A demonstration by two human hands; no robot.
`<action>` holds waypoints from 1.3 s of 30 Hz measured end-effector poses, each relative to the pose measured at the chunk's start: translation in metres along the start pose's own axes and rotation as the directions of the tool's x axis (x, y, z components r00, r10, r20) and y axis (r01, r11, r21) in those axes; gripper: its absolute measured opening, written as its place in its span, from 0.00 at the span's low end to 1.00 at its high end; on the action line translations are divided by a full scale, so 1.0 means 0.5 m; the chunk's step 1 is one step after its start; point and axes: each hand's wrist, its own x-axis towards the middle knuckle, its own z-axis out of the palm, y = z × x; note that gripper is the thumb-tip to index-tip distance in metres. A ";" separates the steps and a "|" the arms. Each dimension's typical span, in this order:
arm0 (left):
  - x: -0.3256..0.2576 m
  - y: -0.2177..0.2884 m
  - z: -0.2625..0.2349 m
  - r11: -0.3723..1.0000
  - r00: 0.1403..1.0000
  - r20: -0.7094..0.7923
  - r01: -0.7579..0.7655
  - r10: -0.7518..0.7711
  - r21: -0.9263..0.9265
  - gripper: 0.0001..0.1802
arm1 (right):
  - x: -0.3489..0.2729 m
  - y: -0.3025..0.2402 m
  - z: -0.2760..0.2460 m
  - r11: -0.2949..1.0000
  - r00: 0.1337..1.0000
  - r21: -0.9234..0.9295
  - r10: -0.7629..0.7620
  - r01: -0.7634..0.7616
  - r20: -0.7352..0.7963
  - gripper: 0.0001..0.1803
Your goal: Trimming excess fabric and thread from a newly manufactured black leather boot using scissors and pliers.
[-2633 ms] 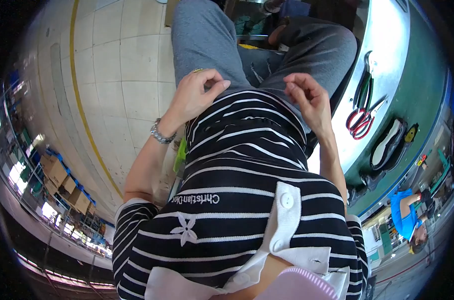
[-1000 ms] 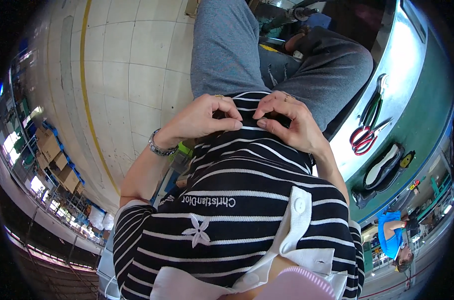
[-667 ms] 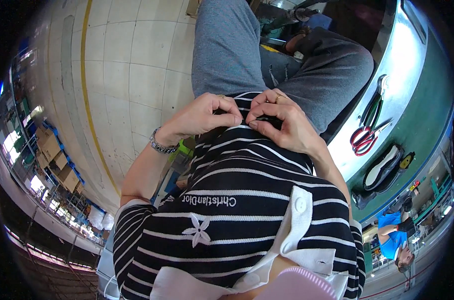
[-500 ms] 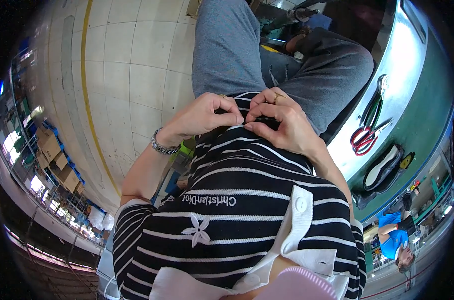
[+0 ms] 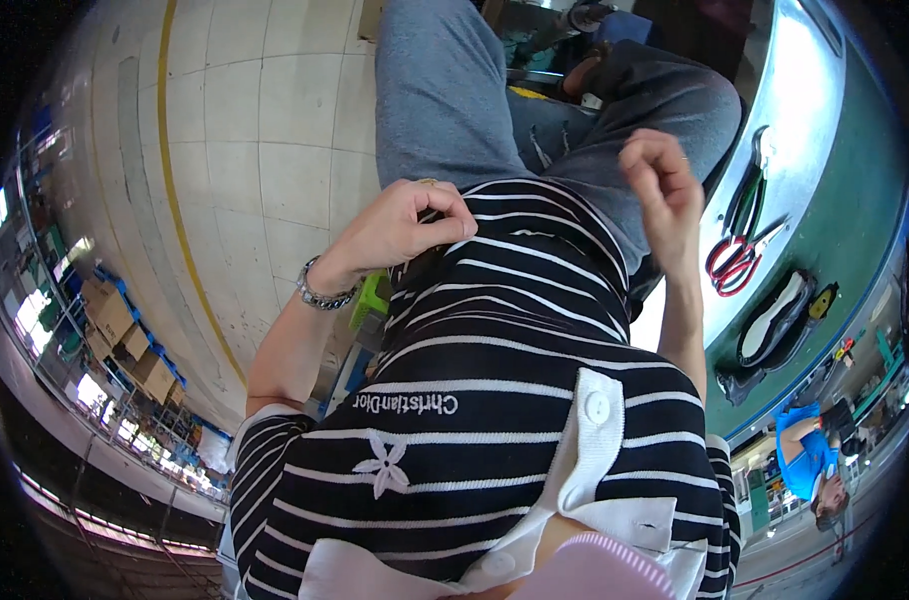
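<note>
My left hand [image 5: 420,222] rests by the lower front of my black-and-white striped shirt [image 5: 515,300]. Its thumb and forefinger are pinched together against the fabric, and whatever lies between the tips is hidden. Over my right thigh, my right hand [image 5: 665,188] is raised apart from the shirt. Its fingers are curled in toward the thumb; anything held there is too small or covered to make out. Grey trousers [image 5: 440,95] cover my legs.
On the workbench [image 5: 790,160] at my right lie green-handled pliers [image 5: 748,195], red-handled scissors [image 5: 735,265] and a black-and-white shoe part [image 5: 775,320]. A person in blue [image 5: 810,455] is farther off at right. Cardboard boxes [image 5: 110,315] are stacked at the far left.
My right hand has parted from the left and moved up and right, off the shirt toward the bench. My left hand has hardly moved. The shirt's lower front is more exposed.
</note>
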 end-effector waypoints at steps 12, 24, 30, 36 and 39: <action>0.061 0.068 0.022 0.976 0.998 0.021 -0.055 0.052 0.213 0.09 | -0.063 -0.022 -0.049 0.976 0.977 0.061 0.205 -0.208 0.055 0.09; 0.089 0.060 0.070 0.953 0.973 0.137 -0.212 0.185 0.219 0.10 | -0.057 -0.078 0.009 0.986 0.856 -0.033 0.156 -0.160 0.492 0.08; 0.088 0.054 0.081 0.958 0.979 0.120 -0.186 0.163 0.219 0.10 | -0.059 -0.064 0.014 0.982 0.867 -0.013 0.175 -0.191 0.467 0.08; 0.091 0.046 0.081 0.964 0.979 0.160 -0.158 0.124 0.216 0.07 | -0.059 -0.072 0.019 0.983 0.864 -0.020 0.168 -0.180 0.474 0.08; 0.090 0.047 0.083 0.974 0.980 0.156 -0.147 0.121 0.173 0.07 | -0.059 -0.078 0.026 0.984 0.869 -0.063 0.175 -0.165 0.463 0.08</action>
